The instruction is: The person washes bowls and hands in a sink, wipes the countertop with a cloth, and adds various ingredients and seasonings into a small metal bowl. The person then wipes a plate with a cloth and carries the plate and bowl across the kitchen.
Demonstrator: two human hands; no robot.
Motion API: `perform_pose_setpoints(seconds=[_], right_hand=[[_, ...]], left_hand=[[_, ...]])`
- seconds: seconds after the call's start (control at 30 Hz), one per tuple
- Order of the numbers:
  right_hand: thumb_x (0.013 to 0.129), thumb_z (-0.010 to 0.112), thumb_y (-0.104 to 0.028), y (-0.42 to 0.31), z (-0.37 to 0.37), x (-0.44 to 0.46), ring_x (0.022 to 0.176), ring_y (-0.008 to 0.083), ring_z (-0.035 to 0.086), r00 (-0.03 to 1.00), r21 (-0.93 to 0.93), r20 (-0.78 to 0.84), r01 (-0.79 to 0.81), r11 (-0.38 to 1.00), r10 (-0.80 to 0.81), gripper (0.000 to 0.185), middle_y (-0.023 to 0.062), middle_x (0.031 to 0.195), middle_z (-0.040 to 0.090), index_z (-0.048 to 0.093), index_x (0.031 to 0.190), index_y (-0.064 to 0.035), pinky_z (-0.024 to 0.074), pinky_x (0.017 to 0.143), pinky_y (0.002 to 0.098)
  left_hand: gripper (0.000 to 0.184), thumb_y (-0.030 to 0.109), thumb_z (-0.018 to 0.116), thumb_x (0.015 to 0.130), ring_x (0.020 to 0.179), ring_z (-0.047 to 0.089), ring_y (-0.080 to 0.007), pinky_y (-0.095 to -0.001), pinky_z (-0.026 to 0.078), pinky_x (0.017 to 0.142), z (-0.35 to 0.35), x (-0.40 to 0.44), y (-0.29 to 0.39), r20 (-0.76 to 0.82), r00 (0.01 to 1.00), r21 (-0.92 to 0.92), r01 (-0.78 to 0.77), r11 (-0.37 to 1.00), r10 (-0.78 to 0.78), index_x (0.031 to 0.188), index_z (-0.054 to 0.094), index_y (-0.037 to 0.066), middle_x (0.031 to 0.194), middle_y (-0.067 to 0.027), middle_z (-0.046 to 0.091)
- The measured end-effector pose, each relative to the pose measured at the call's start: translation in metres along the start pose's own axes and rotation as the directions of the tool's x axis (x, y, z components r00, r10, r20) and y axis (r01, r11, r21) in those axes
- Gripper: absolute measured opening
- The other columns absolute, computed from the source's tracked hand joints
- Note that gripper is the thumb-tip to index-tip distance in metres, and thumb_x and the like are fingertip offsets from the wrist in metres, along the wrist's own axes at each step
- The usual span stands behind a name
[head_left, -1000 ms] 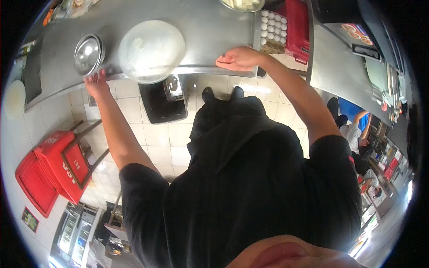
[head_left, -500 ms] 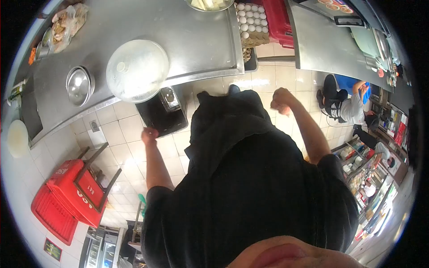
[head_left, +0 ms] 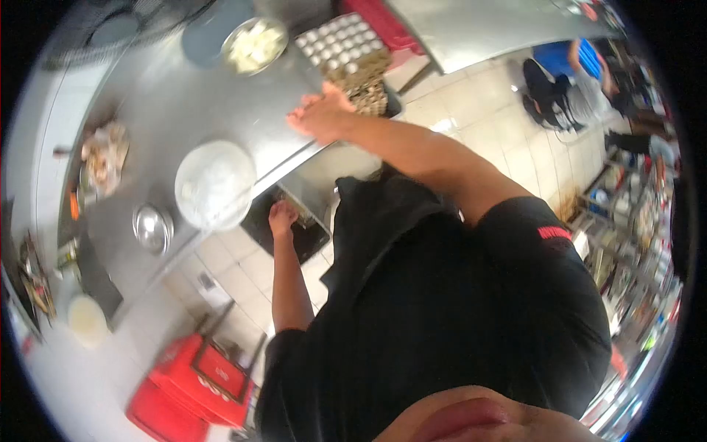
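My right hand (head_left: 322, 114) reaches over the front edge of the steel table (head_left: 158, 96), open, fingers stretched out and holding nothing visible. It is just left of the egg trays' lower corner; I cannot tell whether it touches the table. White eggs (head_left: 340, 40) fill the top carton tray, with more trays (head_left: 368, 96) stacked beneath. My left hand (head_left: 283, 218) hangs over a black bin (head_left: 305, 243) beside the table, fingers loosely curled, with nothing visible in them. A large round translucent lid (head_left: 215, 184) lies near the table edge.
On the table are a bowl of pale cut pieces (head_left: 255, 46), steel bowls (head_left: 153, 228) and a plastic bag (head_left: 105, 158). Red stacked chairs or crates (head_left: 188, 376) stand lower left. A person (head_left: 585, 96) is seated at right, near a second steel table (head_left: 471, 33).
My right hand has swung left and forward from beside my body to over the table edge, its fingers opening. My left hand has moved over the black bin. The view has turned and shifted.
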State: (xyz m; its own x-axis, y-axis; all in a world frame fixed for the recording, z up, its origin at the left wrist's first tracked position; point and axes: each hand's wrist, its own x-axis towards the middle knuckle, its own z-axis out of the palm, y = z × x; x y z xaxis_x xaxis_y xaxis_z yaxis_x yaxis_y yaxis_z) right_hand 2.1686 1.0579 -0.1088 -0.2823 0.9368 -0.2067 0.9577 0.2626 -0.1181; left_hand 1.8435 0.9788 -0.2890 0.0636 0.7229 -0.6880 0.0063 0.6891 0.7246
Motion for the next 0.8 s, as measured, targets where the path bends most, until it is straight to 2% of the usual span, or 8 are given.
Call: perform_pose_setpoints(seconds=[0.2, 0.3, 0.33, 0.43, 0.5, 0.57, 0.73, 0.8], right_hand=[[0.065, 0.054, -0.01, 0.025, -0.045, 0.0, 0.064, 0.0291, 0.059, 0.811, 0.382, 0.585, -0.277, 0.882, 0.002, 0.017, 0.012, 0.07, 0.064, 0.067, 0.072, -0.0014, 0.0475, 0.059, 0.0381], [0.077, 0.056, -0.029, 0.054, 0.001, -0.032, 0.063, 0.0276, 0.055, 0.817, 0.876, 0.468, -0.377, 0.302, -0.337, 0.03, 0.0132, 0.064, 0.059, 0.064, 0.07, -0.001, 0.0454, 0.06, 0.0386], [0.078, 0.06, -0.036, 0.068, 0.029, -0.06, 0.065, 0.0299, 0.058, 0.934, 0.909, 0.335, -0.286, 0.304, -0.122, 0.037, 0.0146, 0.065, 0.062, 0.066, 0.068, 0.0001, 0.0468, 0.06, 0.0407], [0.077, 0.049, -0.071, 0.087, 0.078, -0.163, 0.082, 0.0301, 0.065, 0.841, 0.321, 0.511, -0.38, 0.867, 0.179, 0.067, 0.0131, 0.092, 0.069, 0.069, 0.099, -0.0105, 0.0466, 0.069, 0.0445], [0.083, 0.049, -0.056, 0.087, 0.106, -0.238, 0.093, 0.0277, 0.064, 0.554, 0.166, 0.601, -0.792, 0.588, 0.576, 0.053, 0.0148, 0.094, 0.067, 0.067, 0.103, -0.0107, 0.045, 0.069, 0.0467], [0.08, 0.058, -0.042, 0.128, 0.281, -0.331, 0.089, 0.0238, 0.065, 0.757, -0.02, 0.578, -0.359, 0.933, 0.304, 0.036, 0.0097, 0.094, 0.069, 0.071, 0.09, -0.0091, 0.0511, 0.073, 0.0418], [0.082, 0.059, -0.034, 0.093, 0.27, -0.508, 0.082, 0.0233, 0.064, 0.597, 0.244, 0.801, -0.389, 0.888, 0.042, 0.028, 0.0123, 0.089, 0.068, 0.068, 0.086, -0.0072, 0.0518, 0.076, 0.0377], [0.087, 0.057, -0.029, 0.086, 0.318, -0.574, 0.068, 0.021, 0.052, 0.526, 0.526, 0.85, -0.851, -0.003, 0.028, 0.018, 0.0068, 0.079, 0.059, 0.061, 0.08, -0.0118, 0.0497, 0.07, 0.0399]], left_hand=[[0.009, 0.018, 0.055, 0.087, 0.056, 0.052, -0.0124, -0.0245, 0.042, 0.046, -0.002, -0.038, -0.051, -0.062, 0.992, 0.139, 0.12, 0.983, -0.112, 0.087, 0.053, 0.009, 0.068, -0.002, 0.052], [0.009, 0.014, 0.053, 0.085, 0.051, 0.047, -0.012, -0.0269, 0.037, 0.041, -0.036, -0.037, -0.103, -0.023, 0.962, 0.109, 0.274, 0.956, -0.273, 0.081, 0.048, 0.009, 0.062, -0.0026, 0.048], [0.008, 0.015, 0.053, 0.085, 0.051, 0.048, -0.0123, -0.0271, 0.038, 0.041, -0.042, -0.035, -0.125, -0.023, 0.951, 0.116, 0.308, 0.944, -0.307, 0.082, 0.049, 0.008, 0.063, -0.003, 0.049], [0.014, 0.02, 0.056, 0.087, 0.055, 0.054, -0.0157, -0.0306, 0.046, 0.047, -0.047, -0.031, -0.155, -0.052, 0.946, 0.238, 0.324, 0.916, -0.321, 0.093, 0.054, 0.008, 0.072, -0.0041, 0.055], [0.019, 0.022, 0.057, 0.087, 0.056, 0.056, -0.0166, -0.0317, 0.049, 0.049, -0.038, -0.034, -0.149, -0.045, 0.959, 0.294, 0.282, 0.913, -0.281, 0.099, 0.057, 0.007, 0.075, -0.0045, 0.057], [0.019, 0.019, 0.056, 0.086, 0.053, 0.053, -0.0154, -0.0307, 0.047, 0.047, -0.01, -0.053, -0.118, 0.001, 0.973, 0.307, 0.218, 0.926, -0.229, 0.099, 0.057, 0.006, 0.075, -0.0044, 0.056], [0.018, 0.018, 0.059, 0.084, 0.061, 0.055, -0.0153, -0.031, 0.049, 0.053, 0.046, -0.051, -0.068, 0.229, 0.958, 0.449, 0.053, 0.892, -0.172, 0.097, 0.057, 0.005, 0.078, -0.0038, 0.056], [0.016, 0.017, 0.059, 0.084, 0.062, 0.055, -0.0163, -0.0298, 0.048, 0.053, 0.035, 0.016, -0.093, 0.488, 0.859, 0.693, -0.274, 0.667, -0.155, 0.094, 0.057, 0.004, 0.079, -0.0048, 0.056]])
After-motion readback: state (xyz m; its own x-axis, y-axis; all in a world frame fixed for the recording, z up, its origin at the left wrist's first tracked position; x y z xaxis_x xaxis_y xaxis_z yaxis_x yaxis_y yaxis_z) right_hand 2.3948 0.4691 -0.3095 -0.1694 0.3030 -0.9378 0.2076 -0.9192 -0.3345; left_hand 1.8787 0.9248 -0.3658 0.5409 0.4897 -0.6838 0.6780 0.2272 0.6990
